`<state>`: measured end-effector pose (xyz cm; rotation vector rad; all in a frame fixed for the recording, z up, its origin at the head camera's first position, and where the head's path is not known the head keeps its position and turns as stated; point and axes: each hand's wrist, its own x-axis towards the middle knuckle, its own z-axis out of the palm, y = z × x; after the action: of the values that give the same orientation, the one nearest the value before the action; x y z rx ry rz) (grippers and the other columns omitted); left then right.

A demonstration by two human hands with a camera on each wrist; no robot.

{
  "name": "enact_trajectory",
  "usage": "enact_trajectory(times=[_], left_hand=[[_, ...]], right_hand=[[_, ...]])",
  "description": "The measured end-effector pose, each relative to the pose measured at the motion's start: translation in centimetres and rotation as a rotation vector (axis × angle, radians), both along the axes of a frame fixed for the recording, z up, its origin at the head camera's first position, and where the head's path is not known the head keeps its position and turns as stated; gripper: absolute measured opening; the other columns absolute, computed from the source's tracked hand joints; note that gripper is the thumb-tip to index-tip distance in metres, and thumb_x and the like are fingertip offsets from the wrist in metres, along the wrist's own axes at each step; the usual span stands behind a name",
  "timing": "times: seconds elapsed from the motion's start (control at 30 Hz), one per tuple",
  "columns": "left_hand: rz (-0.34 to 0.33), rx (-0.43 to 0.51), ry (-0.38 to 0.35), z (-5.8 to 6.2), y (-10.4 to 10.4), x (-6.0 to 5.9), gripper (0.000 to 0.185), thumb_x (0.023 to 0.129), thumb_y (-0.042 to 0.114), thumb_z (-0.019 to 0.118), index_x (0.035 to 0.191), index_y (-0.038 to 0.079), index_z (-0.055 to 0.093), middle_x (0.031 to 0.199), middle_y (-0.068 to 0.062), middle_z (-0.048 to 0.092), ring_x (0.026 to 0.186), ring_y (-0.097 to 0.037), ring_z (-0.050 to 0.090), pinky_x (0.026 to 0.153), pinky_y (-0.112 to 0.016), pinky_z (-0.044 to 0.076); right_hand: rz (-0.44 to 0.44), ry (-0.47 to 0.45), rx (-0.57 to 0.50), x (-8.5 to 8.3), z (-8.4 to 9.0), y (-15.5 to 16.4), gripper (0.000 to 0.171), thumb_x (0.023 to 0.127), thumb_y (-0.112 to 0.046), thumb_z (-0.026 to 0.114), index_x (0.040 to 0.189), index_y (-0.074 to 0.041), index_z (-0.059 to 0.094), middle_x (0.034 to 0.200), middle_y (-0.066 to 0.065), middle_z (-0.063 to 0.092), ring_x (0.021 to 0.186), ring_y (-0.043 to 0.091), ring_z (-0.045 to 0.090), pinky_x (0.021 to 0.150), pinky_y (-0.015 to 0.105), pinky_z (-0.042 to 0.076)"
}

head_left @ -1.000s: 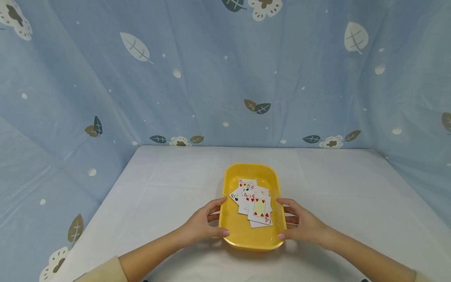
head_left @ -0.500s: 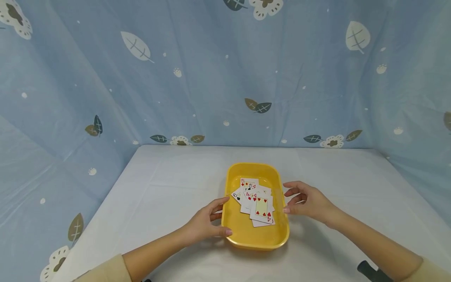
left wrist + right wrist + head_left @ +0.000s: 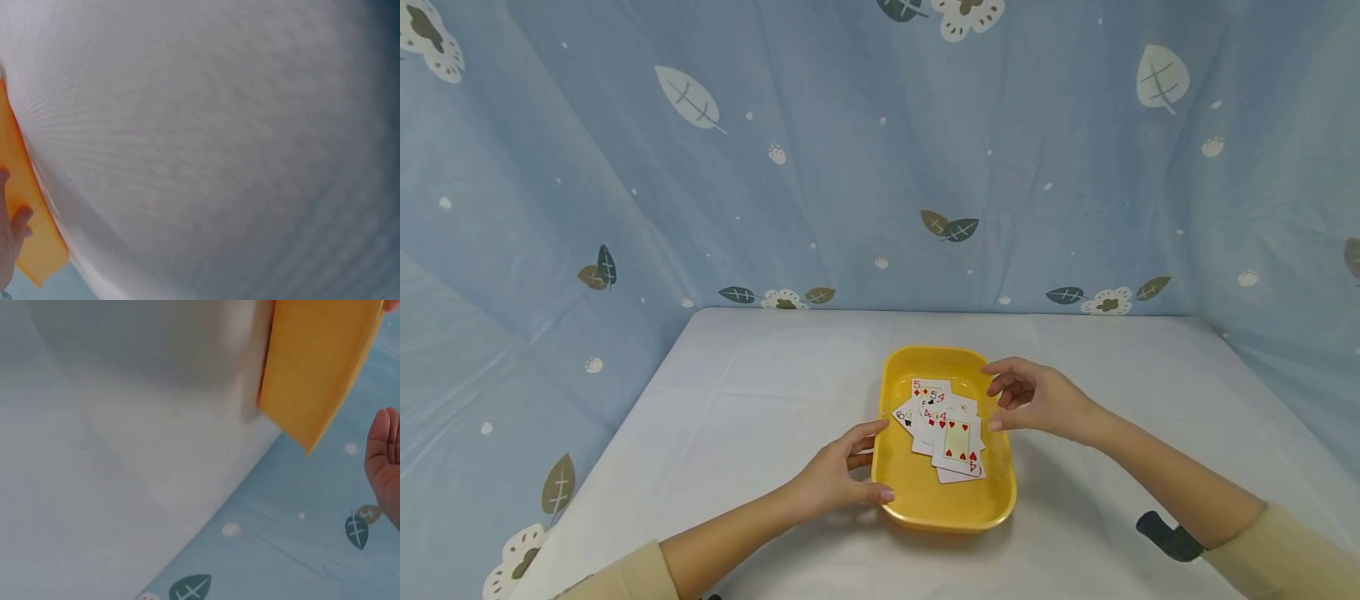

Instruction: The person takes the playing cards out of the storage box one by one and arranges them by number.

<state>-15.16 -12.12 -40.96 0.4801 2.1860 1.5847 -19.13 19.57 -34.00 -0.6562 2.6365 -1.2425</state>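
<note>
Playing cards [image 3: 957, 442], several of them face up, lie in a loose overlapping pile inside a yellow plastic tray [image 3: 934, 510]. My left hand [image 3: 831, 477] holds the tray's left side, its thumb at the rim and its other fingers along the outer wall. In the left wrist view, part of that hand [image 3: 7, 234] shows against the tray's wall [image 3: 44, 244]. Above the tray's right rim is my right hand [image 3: 1047, 402], fingers loosely bent and holding nothing visible. In the right wrist view its palm [image 3: 389, 465] appears apart from the tray's wall [image 3: 312, 369].
The tray stands on a white-covered table [image 3: 760, 392]. A blue curtain [image 3: 850, 167] with leaves and flowers hangs behind and at both sides. A dark band-like object [image 3: 1168, 536] shows near my right forearm.
My right hand has let go of the tray's right side, moving away from me and then left over the rim. The tray has shifted slightly right. My left hand stays at its side.
</note>
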Motion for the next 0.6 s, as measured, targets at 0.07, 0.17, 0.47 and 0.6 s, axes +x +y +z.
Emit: enact_trajectory(times=[0.07, 0.17, 0.47, 0.6], left_hand=[[-0.003, 0.001, 0.002, 0.0, 0.0, 0.0, 0.087, 0.073, 0.019, 0.083, 0.145, 0.009, 0.035, 0.14, -0.023, 0.043, 0.123, -0.038, 0.05, 0.1, -0.045, 0.045], [-0.009, 0.002, 0.006, -0.1, -0.1, -0.1, 0.087, 0.073, 0.02, 0.083, 0.145, 0.009, 0.035, 0.141, -0.023, 0.042, 0.123, -0.038, 0.05, 0.1, -0.045, 0.045], [-0.015, 0.003, 0.022, -0.2, -0.1, -0.1, 0.087, 0.073, 0.021, 0.083, 0.145, 0.008, 0.035, 0.14, -0.024, 0.043, 0.122, -0.038, 0.05, 0.1, -0.046, 0.044], [-0.015, 0.011, 0.023, -0.2, -0.1, -0.1, 0.088, 0.072, 0.021, 0.083, 0.144, 0.007, 0.035, 0.14, -0.024, 0.043, 0.122, -0.039, 0.051, 0.1, -0.046, 0.044]], right_hand=[[0.036, 0.011, 0.014, -0.5, -0.1, -0.2, 0.065, 0.071, -0.027, 0.083, 0.123, 0.0, 0.055, 0.101, 0.009, 0.061, 0.084, 0.019, 0.057, 0.076, 0.021, 0.053], [0.09, 0.011, 0.028, -1.2, -0.2, -0.6, 0.062, 0.07, -0.026, 0.084, 0.12, -0.002, 0.057, 0.099, 0.005, 0.06, 0.086, 0.021, 0.057, 0.077, 0.023, 0.054], [0.242, -0.044, 0.083, -3.6, -0.7, -1.8, 0.049, 0.072, -0.021, 0.083, 0.11, -0.004, 0.058, 0.094, 0.009, 0.058, 0.087, 0.022, 0.055, 0.079, 0.026, 0.053], [0.29, -0.1, 0.122, -4.6, -1.0, -2.4, 0.043, 0.073, -0.017, 0.082, 0.106, -0.004, 0.058, 0.094, 0.012, 0.057, 0.086, 0.02, 0.052, 0.078, 0.027, 0.051]])
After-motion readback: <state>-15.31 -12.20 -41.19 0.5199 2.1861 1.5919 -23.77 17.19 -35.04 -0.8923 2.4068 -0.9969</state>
